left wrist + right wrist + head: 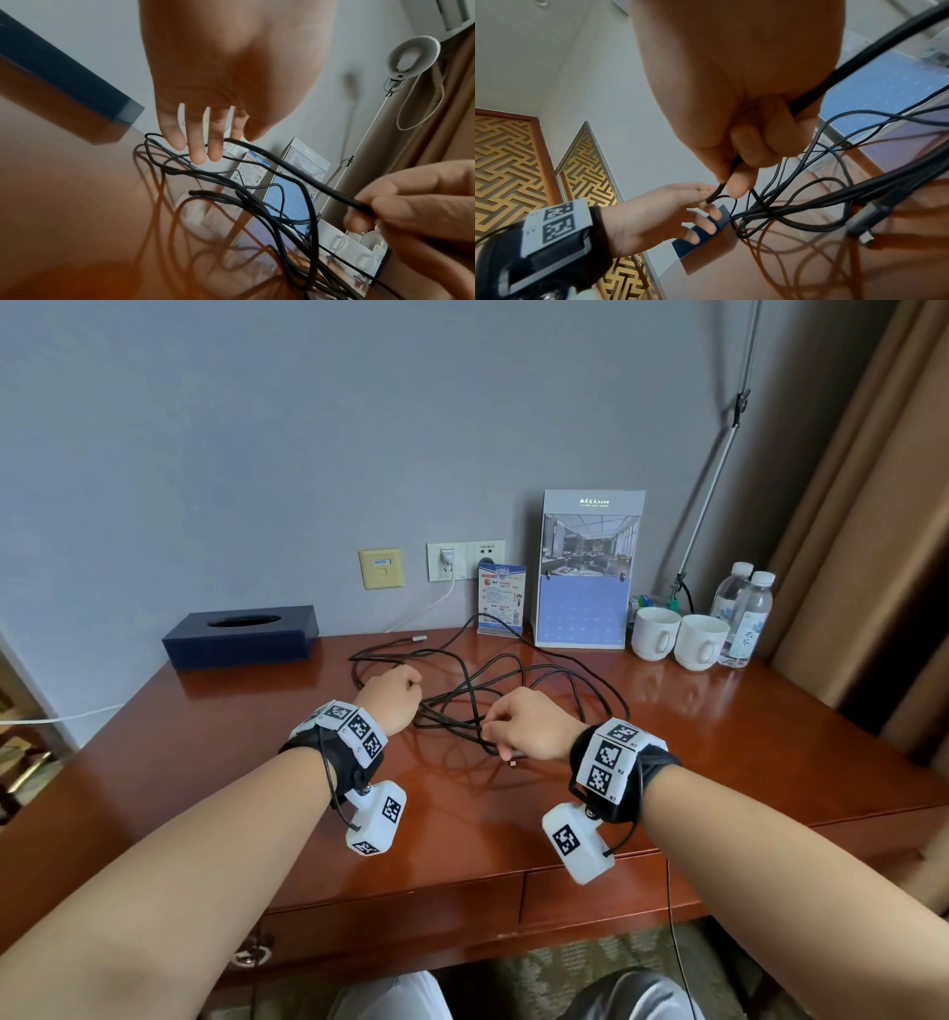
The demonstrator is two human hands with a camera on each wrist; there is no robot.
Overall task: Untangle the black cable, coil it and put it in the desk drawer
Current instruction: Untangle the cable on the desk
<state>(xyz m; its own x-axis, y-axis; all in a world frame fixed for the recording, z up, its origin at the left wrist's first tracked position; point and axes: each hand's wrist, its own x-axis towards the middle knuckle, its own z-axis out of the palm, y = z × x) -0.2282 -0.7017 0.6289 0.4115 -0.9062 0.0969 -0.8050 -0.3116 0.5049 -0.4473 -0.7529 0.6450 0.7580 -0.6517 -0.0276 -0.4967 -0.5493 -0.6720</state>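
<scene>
- currently the black cable [493, 690] lies in a loose tangle on the desk [257, 788], between the two hands, with loops spreading back toward the calendar stand [585, 588].
- right hand [534, 726]: fingers curled, thumb and forefinger pinching one strand of the cable near its front end; the right wrist view confirms the pinch [734, 178].
- left hand [393, 698]: the left wrist view shows the fingers [197, 146] straight and spread, tips at the strands, nothing gripped.
- handling, as a judgement: the cable looks light, thin and limp; it will sag and drag neighbouring loops when lifted. the jacket appears smooth, so a light pinch may slip.
- grip point, as a judgement: take hold just behind a plug [862, 225] and feed that end back through the crossings; pulling mid-length is likely to tighten the knot [765, 213].
- the far end of the cable, toward the calendar stand, cannot be traced; strands overlap there.
- a white cord [436, 603] runs from the wall socket [447, 559]; it appears separate from the black cable.
- the drawer [590, 891] shows only its front edge, closed; its handle is not visible.
</scene>
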